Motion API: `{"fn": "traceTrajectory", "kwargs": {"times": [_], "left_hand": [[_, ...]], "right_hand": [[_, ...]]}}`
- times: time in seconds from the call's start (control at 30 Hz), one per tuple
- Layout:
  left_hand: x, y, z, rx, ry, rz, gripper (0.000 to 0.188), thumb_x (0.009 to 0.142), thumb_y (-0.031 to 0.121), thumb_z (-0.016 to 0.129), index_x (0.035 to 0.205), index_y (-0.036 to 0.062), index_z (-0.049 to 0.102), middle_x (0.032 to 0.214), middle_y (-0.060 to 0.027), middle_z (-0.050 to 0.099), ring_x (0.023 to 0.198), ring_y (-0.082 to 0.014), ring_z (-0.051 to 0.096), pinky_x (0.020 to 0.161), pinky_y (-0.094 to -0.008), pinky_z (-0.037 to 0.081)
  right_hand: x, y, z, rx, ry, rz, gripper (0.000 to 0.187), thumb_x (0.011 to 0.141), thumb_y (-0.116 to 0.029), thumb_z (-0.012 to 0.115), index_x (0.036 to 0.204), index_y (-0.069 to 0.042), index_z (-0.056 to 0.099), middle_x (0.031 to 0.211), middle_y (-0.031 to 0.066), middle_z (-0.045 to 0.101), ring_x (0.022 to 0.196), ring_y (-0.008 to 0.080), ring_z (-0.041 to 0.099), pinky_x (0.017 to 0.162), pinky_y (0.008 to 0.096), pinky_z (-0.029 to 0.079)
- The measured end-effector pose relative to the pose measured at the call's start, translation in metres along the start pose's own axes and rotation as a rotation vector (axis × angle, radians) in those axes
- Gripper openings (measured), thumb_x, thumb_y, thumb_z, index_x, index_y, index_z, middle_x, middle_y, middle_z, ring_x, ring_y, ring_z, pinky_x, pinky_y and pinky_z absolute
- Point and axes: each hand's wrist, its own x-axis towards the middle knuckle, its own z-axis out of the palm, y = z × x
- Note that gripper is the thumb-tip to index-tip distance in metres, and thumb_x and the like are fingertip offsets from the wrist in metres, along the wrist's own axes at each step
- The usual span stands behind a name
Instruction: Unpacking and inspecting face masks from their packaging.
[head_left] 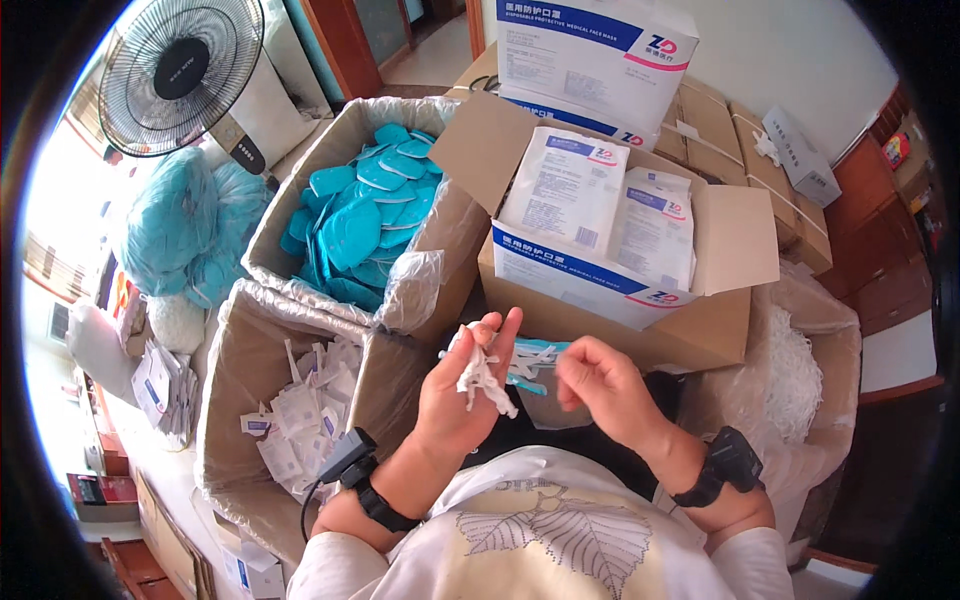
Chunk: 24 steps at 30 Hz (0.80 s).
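Note:
My left hand [452, 390] is raised in front of my chest, its fingers curled around a bunch of thin white straps [484, 378] that dangle over the palm. Close by on the right, my right hand [612, 392] has its fingers bent in and its thumb against them; anything in that pinch is too small to make out. Between and beyond the hands lie teal pieces with white straps [530, 362], partly hidden by the left fingers. A strapped device sits on each wrist.
Teal mask pieces [350, 235] fill a plastic-lined carton ahead left; small printed packets [300, 420] lie in a nearer one. An open carton [590, 275] holds white packs. White strings [790, 375] sit in a right-hand carton. A fan [180, 70] stands far left.

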Motion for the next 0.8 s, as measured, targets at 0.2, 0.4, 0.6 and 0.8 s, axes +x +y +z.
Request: {"fn": "traceTrajectory", "kwargs": {"times": [0.2, 0.4, 0.6, 0.8], "left_hand": [[-0.001, -0.011, 0.001, 0.115, -0.017, -0.071, 0.020, 0.091, 0.024, 0.042, 0.093, 0.0067, 0.052, 0.118, -0.0061, 0.045, 0.117, -0.0183, 0.037, 0.096, -0.0346, 0.031], [-0.002, -0.003, -0.012, 0.077, -0.020, -0.250, 0.026, 0.090, 0.025, 0.042, 0.106, 0.0062, 0.051, 0.119, -0.0076, 0.047, 0.097, -0.0155, 0.050, 0.082, -0.0316, 0.041], [-0.001, -0.007, -0.014, 0.218, 0.072, -0.272, 0.026, 0.090, 0.025, 0.043, 0.105, 0.0056, 0.052, 0.116, -0.0064, 0.049, 0.090, -0.0136, 0.051, 0.077, -0.0288, 0.042], [0.000, -0.019, -0.015, 0.546, 0.077, -0.106, 0.025, 0.092, 0.025, 0.041, 0.097, 0.0043, 0.054, 0.116, -0.0080, 0.045, 0.107, -0.0161, 0.045, 0.087, -0.0291, 0.036]], "right_hand": [[0.020, 0.000, 0.037, -0.127, -0.152, -0.231, 0.040, 0.085, -0.020, 0.058, 0.116, -0.001, 0.041, 0.087, -0.0002, 0.050, 0.075, 0.0056, 0.048, 0.068, 0.0205, 0.042], [0.034, 0.008, 0.013, 0.028, -0.245, -0.006, 0.020, 0.089, -0.018, 0.049, 0.100, -0.002, 0.053, 0.081, 0.0004, 0.055, 0.073, 0.0070, 0.053, 0.063, 0.0212, 0.045], [0.029, -0.007, 0.004, -0.147, -0.366, 0.225, 0.026, 0.092, -0.023, 0.041, 0.095, -0.001, 0.055, 0.082, 0.0031, 0.058, 0.070, 0.0088, 0.055, 0.065, 0.0221, 0.047], [0.028, 0.010, 0.016, -0.150, -0.337, 0.218, 0.028, 0.092, -0.024, 0.039, 0.085, -0.001, 0.053, 0.076, 0.0037, 0.058, 0.066, 0.0090, 0.056, 0.056, 0.0223, 0.047]]}}
